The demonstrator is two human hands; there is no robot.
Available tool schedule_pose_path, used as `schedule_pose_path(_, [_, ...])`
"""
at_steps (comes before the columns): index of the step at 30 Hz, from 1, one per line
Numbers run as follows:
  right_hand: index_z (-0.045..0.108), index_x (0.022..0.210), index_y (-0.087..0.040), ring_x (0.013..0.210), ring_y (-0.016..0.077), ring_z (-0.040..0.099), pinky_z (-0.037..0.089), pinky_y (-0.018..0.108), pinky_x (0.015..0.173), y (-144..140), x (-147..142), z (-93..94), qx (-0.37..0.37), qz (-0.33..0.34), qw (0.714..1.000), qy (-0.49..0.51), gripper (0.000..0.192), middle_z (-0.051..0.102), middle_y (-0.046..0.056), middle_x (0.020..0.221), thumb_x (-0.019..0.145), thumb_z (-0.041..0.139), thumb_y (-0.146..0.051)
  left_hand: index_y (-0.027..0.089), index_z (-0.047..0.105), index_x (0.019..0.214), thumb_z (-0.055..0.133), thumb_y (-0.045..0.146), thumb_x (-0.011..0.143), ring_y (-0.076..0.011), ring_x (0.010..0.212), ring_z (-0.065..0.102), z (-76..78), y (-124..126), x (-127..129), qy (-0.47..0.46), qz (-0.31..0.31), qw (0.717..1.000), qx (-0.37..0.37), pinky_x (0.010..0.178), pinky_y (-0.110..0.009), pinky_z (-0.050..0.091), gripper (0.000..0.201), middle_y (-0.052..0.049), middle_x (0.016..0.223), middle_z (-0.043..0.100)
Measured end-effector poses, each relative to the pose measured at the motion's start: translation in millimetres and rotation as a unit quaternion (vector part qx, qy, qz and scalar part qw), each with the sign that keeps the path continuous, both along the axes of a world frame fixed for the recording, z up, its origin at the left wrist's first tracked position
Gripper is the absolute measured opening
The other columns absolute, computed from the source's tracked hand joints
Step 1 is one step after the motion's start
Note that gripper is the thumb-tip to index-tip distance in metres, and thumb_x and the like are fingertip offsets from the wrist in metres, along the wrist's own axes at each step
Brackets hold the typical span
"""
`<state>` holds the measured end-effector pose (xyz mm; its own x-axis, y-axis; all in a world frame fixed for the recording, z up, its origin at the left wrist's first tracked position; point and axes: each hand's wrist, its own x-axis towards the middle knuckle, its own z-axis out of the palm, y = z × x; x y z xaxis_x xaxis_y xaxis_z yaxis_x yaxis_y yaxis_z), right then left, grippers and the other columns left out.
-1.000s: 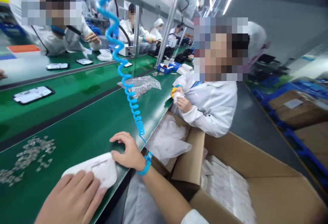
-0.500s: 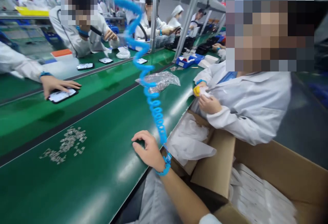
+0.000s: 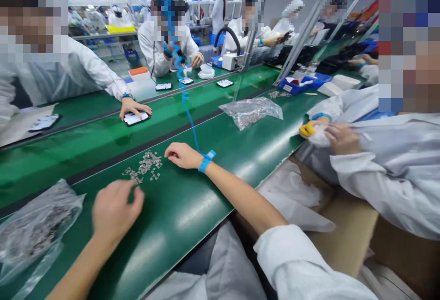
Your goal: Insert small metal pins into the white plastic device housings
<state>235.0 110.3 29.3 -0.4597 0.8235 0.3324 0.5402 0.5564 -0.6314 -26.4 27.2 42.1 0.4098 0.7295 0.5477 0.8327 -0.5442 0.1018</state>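
A loose pile of small metallic pieces [image 3: 146, 165] lies on the green work surface [image 3: 192, 199] in front of me. My left hand [image 3: 117, 206], slightly blurred, is at the near left side of this pile, its thumb apart from the fingers; some fingertips are hidden. On the pile's right is my right hand [image 3: 184, 155], loosely curled with a gap between thumb and forefinger, and nothing visible in it. Around the right wrist runs a blue wristband [image 3: 205, 162], joined to a coiled blue cord [image 3: 177, 57]. The exact kind of the small pieces cannot be made out.
Clear plastic bags of small parts lie at left [image 3: 44, 231] and farther back [image 3: 252, 110]. Across the belt, a co-worker's hand [image 3: 134, 107] rests on a flat device. At right, another person holds something yellow [image 3: 307, 129] above a cardboard box [image 3: 354, 222]. Blue bins [image 3: 302, 82] stand behind.
The view has swung left, bringing my left hand and the left bag into sight. My right hand has moved forward and left, close beside the pile.
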Motion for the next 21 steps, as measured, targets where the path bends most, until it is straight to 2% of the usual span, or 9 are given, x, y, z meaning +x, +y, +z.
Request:
schedule_pose_path(3, [0.067, 0.101, -0.013, 0.088, 0.014, 0.058, 0.047, 0.024, 0.082, 20, -21, -15.6, 0.058, 0.017, 0.998, -0.019, 0.029, 0.064, 0.006, 0.1, 0.081, 0.049, -0.002, 0.018, 0.064, 0.095, 0.051, 0.015, 0.084, -0.0258, 0.09, 0.062, -29.4, 43, 29, -0.016, 0.065, 0.998, 0.012, 0.076, -0.038, 0.044, 0.017, -0.01, 0.09, 0.066])
schedule_pose_path(6, [0.065, 0.114, -0.017, 0.097, 0.0165, 0.059, 0.048, 0.026, 0.085, 13, -24, -32.1, 0.112, 0.052, 0.991, -0.051, 0.034, 0.061, 0.007, 0.111, 0.084, 0.051, -0.01, 0.018, 0.065, 0.096, 0.052, 0.013, 0.078, -0.0259, 0.091, 0.062, -43.2, 54, 36, -0.014, 0.06, 0.998, -0.002, 0.075, -0.037, 0.04, 0.023, -0.009, 0.092, 0.066])
schedule_pose_path(9, [0.065, 0.117, -0.02, 0.1, 0.0183, 0.058, 0.049, 0.029, 0.087, 4, -23, -36.1, 0.122, 0.085, 0.986, -0.081, 0.032, 0.06, 0.007, 0.113, 0.089, 0.051, -0.018, 0.018, 0.065, 0.092, 0.055, 0.016, 0.078, -0.0259, 0.089, 0.061, -45.4, 45, 28, 0.014, 0.057, 0.998, -0.003, 0.073, -0.038, 0.037, 0.017, -0.008, 0.092, 0.067])
schedule_pose_path(14, [0.063, 0.115, -0.017, 0.103, 0.0202, 0.057, 0.05, 0.032, 0.087, 1, -31, -31.8, 0.137, 0.132, 0.976, -0.107, 0.029, 0.061, 0.009, 0.112, 0.09, 0.049, -0.021, 0.019, 0.065, 0.086, 0.057, 0.027, 0.085, -0.0258, 0.086, 0.061, -43.9, 38, 27, 0.057, 0.072, 0.995, -0.029, 0.07, -0.039, 0.032, 0.012, -0.007, 0.088, 0.069])
schedule_pose_path(18, [0.057, 0.125, -0.018, 0.103, 0.0213, 0.056, 0.05, 0.034, 0.084, 0, -36, -32.5, 0.134, 0.138, 0.975, -0.108, 0.036, 0.059, 0.009, 0.116, 0.091, 0.047, -0.018, 0.02, 0.064, 0.084, 0.057, 0.028, 0.087, -0.025, 0.084, 0.062, -44.2, 39, 32, 0.048, 0.073, 0.996, -0.028, 0.07, -0.039, 0.031, 0.012, -0.006, 0.084, 0.069])
schedule_pose_path(21, [0.06, 0.117, -0.018, 0.097, 0.021, 0.056, 0.049, 0.034, 0.082, 0, -37, -35.7, 0.14, 0.137, 0.972, -0.133, 0.028, 0.058, 0.009, 0.111, 0.093, 0.046, -0.018, 0.02, 0.063, 0.082, 0.057, 0.027, 0.086, -0.0244, 0.083, 0.062, -43.1, 39, 33, 0.033, 0.066, 0.997, -0.018, 0.072, -0.04, 0.031, 0.01, -0.006, 0.083, 0.07])
